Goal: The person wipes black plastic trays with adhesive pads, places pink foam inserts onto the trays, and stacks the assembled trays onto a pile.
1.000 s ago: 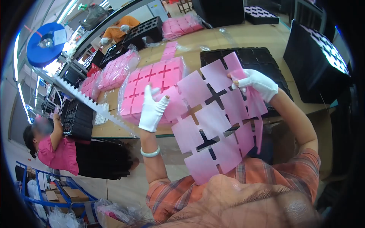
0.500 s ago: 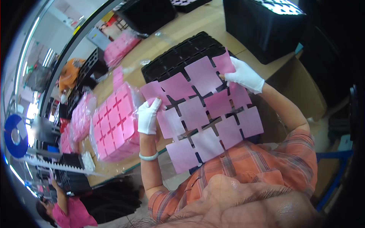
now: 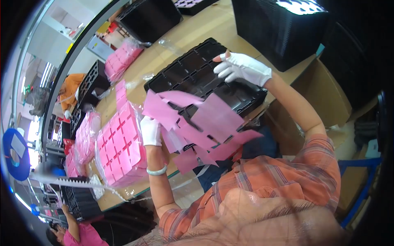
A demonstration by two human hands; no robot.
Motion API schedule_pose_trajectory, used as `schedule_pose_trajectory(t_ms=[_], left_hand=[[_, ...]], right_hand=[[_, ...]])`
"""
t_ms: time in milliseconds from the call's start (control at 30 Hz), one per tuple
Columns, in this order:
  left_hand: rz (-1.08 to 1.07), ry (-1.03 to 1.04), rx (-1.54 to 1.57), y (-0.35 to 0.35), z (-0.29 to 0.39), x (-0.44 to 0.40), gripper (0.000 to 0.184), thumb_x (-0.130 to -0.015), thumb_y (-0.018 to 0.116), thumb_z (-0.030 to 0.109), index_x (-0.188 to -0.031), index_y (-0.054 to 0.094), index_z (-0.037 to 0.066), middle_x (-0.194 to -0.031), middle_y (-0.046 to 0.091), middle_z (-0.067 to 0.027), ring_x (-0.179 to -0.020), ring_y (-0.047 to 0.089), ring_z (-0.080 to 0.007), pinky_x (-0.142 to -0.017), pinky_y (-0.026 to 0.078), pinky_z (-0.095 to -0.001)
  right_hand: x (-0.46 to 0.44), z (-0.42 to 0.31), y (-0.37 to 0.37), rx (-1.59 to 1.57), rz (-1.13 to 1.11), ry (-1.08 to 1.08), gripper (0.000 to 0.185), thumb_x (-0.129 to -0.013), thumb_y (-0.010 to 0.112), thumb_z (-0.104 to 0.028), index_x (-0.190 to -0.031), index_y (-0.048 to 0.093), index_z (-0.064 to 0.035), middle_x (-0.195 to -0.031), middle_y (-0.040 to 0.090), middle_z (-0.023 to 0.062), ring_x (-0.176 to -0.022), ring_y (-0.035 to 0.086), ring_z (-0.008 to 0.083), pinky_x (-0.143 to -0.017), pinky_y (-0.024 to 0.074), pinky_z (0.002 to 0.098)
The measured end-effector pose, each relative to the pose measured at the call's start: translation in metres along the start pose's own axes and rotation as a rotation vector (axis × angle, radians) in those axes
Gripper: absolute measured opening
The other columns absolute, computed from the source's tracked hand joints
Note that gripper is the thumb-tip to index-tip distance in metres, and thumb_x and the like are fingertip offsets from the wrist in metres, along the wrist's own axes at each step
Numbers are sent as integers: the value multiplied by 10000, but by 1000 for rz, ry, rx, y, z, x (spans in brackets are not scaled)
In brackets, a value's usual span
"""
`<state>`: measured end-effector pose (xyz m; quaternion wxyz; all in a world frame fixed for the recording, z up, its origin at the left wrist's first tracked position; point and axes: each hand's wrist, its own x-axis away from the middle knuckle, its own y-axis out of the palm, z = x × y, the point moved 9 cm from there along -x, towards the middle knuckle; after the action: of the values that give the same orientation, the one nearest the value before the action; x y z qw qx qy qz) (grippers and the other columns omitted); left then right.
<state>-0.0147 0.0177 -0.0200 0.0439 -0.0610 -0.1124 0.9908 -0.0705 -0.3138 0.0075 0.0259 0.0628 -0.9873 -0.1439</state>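
Observation:
In the head view my left hand (image 3: 151, 130), in a white glove, grips the left edge of a pink perforated sheet (image 3: 217, 117) made of joined rectangles with cross-shaped gaps. Its free right side sags and folds in front of my shirt. Over the far right part of a black compartmented plastic tray (image 3: 176, 74) is my gloved right hand (image 3: 244, 70). Nothing shows in that hand; its fingers are apart and loosely bent, with bare tips at the thumb side. The sheet covers the tray's near left portion.
A stack of pink sheets (image 3: 121, 143) in clear film stands to the left, with more wrapped pink bundles (image 3: 123, 59) beyond. Tall stacks of black trays (image 3: 279, 33) stand at the back. At right is a cardboard box (image 3: 328, 94). Another person (image 3: 82, 233) is at lower left.
My right hand has let go of the pink sheet and moved up and left over the tray. The sheet, spread between both hands before, now droops from my left hand.

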Motion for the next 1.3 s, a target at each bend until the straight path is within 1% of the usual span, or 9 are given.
schedule_pose_trajectory(t_ms=[67,167,300,567,800,933,1067,1133,1300], left_hand=[[-69,224,-255,-9,-15,-11,183,-863,576,77,-1018,652,14,-849,665,-75,-722,617,-194,-680,501,-303],[-66,262,-230,-1,5,13,177,-861,573,78,-1009,650,19,-848,658,-76,-724,613,-196,-678,501,-305],[-52,265,-188,6,29,38,169,-857,570,79,-997,648,25,-846,648,-76,-727,609,-199,-676,501,-306],[-416,463,-228,30,61,39,153,-851,564,80,-974,642,37,-842,629,-78,-733,600,-205,-672,502,-310],[-942,642,-424,64,67,60,139,-845,558,82,-953,638,48,-838,611,-79,-738,592,-210,-668,503,-313],[-1059,818,-995,89,83,85,169,-783,641,124,-937,647,54,-871,624,-114,-767,603,-250,-696,512,-338],[-1129,992,-848,90,58,92,232,-734,678,181,-941,665,77,-891,642,-118,-816,622,-270,-730,510,-365],[-1129,1149,-1088,96,37,91,246,-734,670,193,-956,671,89,-891,651,-106,-840,629,-272,-748,507,-369],[-349,591,-2082,116,144,74,108,-745,615,182,-804,683,122,-764,654,-112,-680,650,-296,-618,514,-400]], right_hand=[[1,14,35,-187,-225,112,802,-896,468,-615,-1395,310,-7,-1064,570,122,-889,566,176,-771,498,312],[7,8,101,157,-333,29,886,-892,452,-659,-1460,229,-17,-1125,579,79,-1044,552,182,-869,461,373],[13,-19,176,676,-350,-63,1004,-842,393,-754,-1419,277,60,-1067,624,191,-1027,595,293,-920,437,337],[-2,-61,193,881,-100,-458,817,-862,526,-625,-1325,431,41,-931,652,229,-946,627,377,-836,485,405],[-17,-82,208,1077,-21,-639,831,-880,480,-630,-1332,407,63,-1084,624,272,-1018,611,380,-871,475,385],[-16,-83,217,1274,-185,-426,815,-881,453,-643,-1311,438,49,-1075,630,279,-1003,613,413,-873,482,407],[-22,-84,219,1420,-216,-302,845,-800,511,-700,-1170,524,59,-1002,655,267,-926,638,406,-835,497,418],[-33,-74,219,1481,-234,-342,757,-735,647,-610,-1072,584,65,-965,663,260,-923,643,395,-834,501,410],[-48,-76,170,1187,4,-490,346,-804,655,-303,-925,654,21,-860,671,206,-838,653,342,-768,510,368]])
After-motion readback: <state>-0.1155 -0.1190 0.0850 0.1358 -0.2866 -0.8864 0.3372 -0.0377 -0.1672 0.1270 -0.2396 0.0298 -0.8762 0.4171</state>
